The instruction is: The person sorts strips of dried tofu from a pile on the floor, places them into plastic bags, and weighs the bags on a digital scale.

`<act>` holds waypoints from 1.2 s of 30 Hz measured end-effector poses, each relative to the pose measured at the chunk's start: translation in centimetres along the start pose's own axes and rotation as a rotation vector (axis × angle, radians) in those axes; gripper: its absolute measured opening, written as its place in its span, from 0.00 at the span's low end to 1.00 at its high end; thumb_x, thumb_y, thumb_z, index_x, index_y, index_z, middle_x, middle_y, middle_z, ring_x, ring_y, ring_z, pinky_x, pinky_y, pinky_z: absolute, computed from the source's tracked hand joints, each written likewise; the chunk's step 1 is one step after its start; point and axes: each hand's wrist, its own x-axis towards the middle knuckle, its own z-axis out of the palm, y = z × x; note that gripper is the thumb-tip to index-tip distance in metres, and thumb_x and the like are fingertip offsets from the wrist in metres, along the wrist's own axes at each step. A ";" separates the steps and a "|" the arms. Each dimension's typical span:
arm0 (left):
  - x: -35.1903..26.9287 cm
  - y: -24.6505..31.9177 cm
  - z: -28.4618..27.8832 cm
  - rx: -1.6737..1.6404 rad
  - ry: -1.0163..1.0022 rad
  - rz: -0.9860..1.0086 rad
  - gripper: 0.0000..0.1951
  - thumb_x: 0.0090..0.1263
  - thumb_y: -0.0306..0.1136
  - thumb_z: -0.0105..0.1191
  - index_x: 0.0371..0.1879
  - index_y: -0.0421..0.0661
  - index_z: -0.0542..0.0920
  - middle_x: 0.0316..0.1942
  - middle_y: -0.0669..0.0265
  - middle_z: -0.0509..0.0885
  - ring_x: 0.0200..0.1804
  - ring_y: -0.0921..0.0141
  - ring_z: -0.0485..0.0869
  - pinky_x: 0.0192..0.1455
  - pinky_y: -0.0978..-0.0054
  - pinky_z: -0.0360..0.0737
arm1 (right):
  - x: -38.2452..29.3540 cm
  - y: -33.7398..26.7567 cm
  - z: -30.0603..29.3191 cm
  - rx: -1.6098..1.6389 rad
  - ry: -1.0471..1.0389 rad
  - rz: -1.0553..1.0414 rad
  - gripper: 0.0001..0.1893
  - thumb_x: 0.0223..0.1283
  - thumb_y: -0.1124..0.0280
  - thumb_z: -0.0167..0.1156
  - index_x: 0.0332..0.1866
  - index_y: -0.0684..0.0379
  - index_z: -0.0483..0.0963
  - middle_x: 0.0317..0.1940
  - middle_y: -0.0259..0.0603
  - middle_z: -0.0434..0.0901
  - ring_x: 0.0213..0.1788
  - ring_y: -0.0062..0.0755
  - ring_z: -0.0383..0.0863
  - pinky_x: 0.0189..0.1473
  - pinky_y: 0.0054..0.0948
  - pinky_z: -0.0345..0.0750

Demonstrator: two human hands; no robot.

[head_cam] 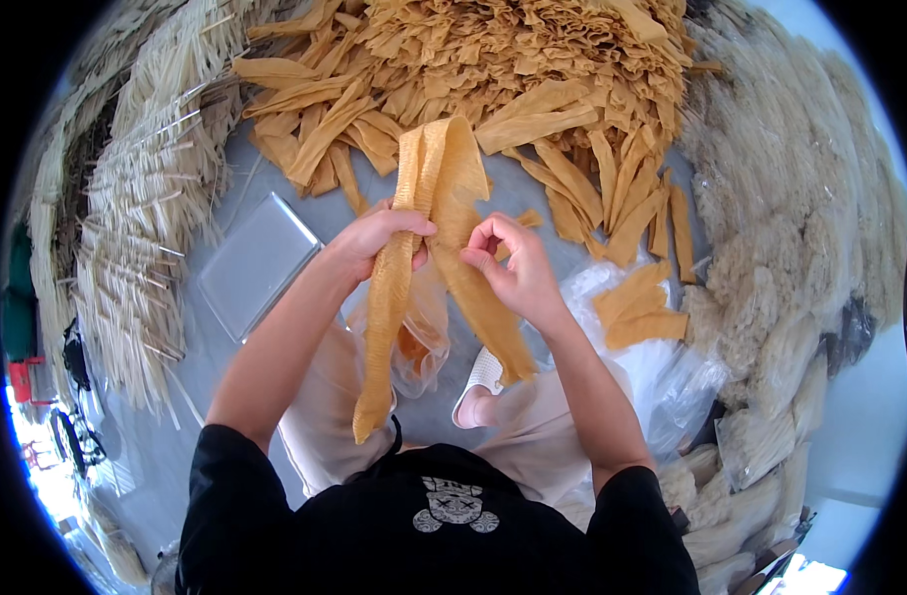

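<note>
My left hand grips a long, limp, amber-yellow strip with fine cross ribs. The strip loops over at the top, and its ends hang down on both sides of the hand. A ragged notch shows in the loop's right edge. Close to the right-hanging length, my right hand has thumb and forefinger pinched together; whether anything is between them cannot be made out. Beneath the strip, a clear plastic bag with orange-yellow material inside lies between my legs.
A large heap of similar yellow strips rises ahead. A clear lidded plastic box lies at left. Pale stringy bundles are stacked left, with fluffy pale bundles right. Short yellow pieces rest on white plastic sheeting.
</note>
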 end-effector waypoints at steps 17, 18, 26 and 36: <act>0.4 0.2 -1.1 -0.006 0.038 0.136 0.11 0.54 0.31 0.57 0.33 0.38 0.74 0.23 0.63 0.76 0.18 0.70 0.76 0.19 0.78 0.71 | -0.1 0.6 -2.4 0.035 -0.056 0.307 0.09 0.47 0.77 0.59 0.37 0.62 0.76 0.26 0.39 0.73 0.27 0.25 0.74 0.27 0.23 0.68; 0.3 0.3 -1.0 -0.004 0.110 0.118 0.13 0.55 0.34 0.58 0.34 0.39 0.74 0.24 0.64 0.76 0.20 0.70 0.77 0.21 0.77 0.72 | -0.2 0.2 -2.1 0.012 -0.153 0.278 0.11 0.47 0.76 0.58 0.38 0.63 0.76 0.26 0.40 0.72 0.26 0.28 0.74 0.26 0.25 0.68; 1.3 -1.4 -0.3 0.069 0.168 0.060 0.20 0.54 0.45 0.61 0.40 0.44 0.76 0.32 0.67 0.79 0.36 0.72 0.80 0.33 0.76 0.75 | -1.4 -1.7 4.3 -0.686 0.082 -0.030 0.17 0.51 0.77 0.53 0.49 0.61 0.71 0.28 0.43 0.68 0.25 0.41 0.74 0.27 0.33 0.72; 0.4 -0.2 -0.2 0.008 0.068 0.034 0.18 0.49 0.30 0.53 0.42 0.42 0.76 0.38 0.65 0.81 0.40 0.72 0.80 0.41 0.77 0.76 | 0.2 -1.4 1.3 -0.262 0.254 -0.012 0.05 0.51 0.79 0.57 0.34 0.63 0.75 0.27 0.42 0.75 0.26 0.31 0.75 0.26 0.24 0.72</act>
